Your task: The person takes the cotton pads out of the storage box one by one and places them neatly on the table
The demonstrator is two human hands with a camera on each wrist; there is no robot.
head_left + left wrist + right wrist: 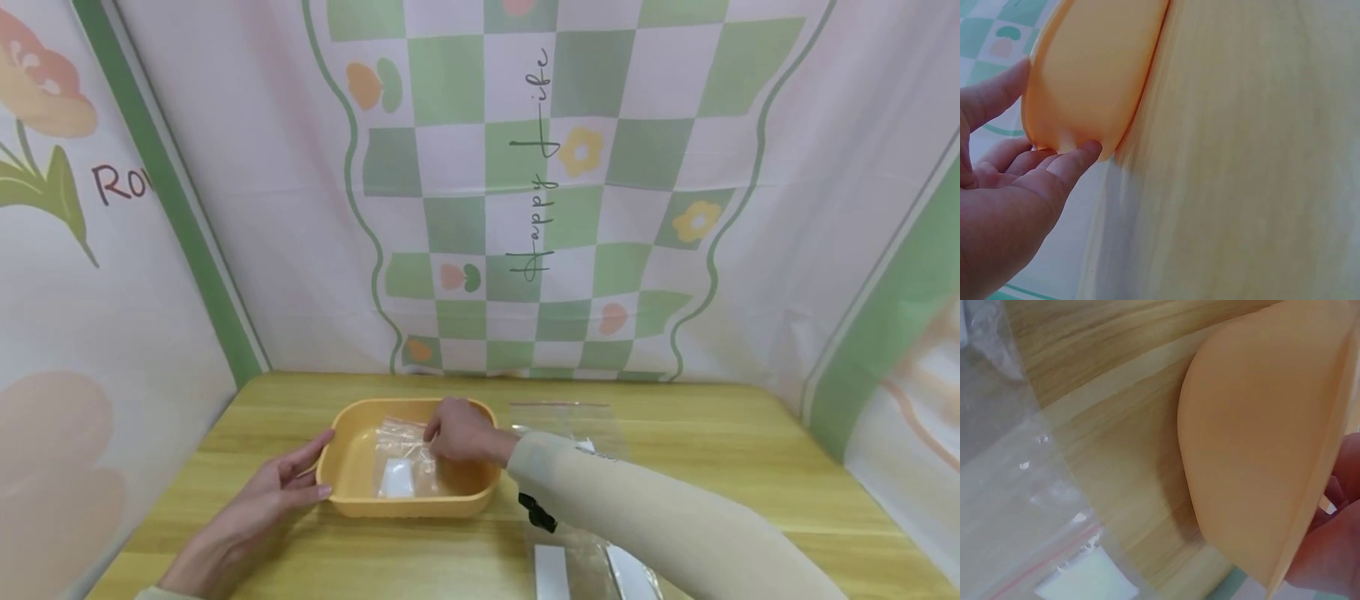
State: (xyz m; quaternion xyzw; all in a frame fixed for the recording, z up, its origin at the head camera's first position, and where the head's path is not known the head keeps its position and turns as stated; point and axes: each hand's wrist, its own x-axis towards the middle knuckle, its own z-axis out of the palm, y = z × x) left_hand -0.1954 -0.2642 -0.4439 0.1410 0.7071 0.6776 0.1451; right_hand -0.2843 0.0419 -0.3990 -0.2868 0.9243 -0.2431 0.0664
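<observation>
A yellow plastic basin [345, 454] stands on the table. At its left end, my left hand [281, 492] holds the rim and outer wall between thumb and fingers; the left wrist view shows the fingertips [1088, 150] against the wall. My right hand [465, 433] reaches into the basin over its right side, fingers curled at the edge of a clear zip bag [386, 442] with a white piece [398, 478] in it. In the right wrist view, the basin wall [1247, 431] partly hides that hand, so the fingertips' contact is hard to see.
Clear bags [573, 411] with white pieces [552, 573] lie right of the basin, partly under the right sleeve [645, 500]. A black strap piece [537, 512] hangs at the right wrist. Behind the wood-grain table [300, 387] hangs a checked curtain [450, 167].
</observation>
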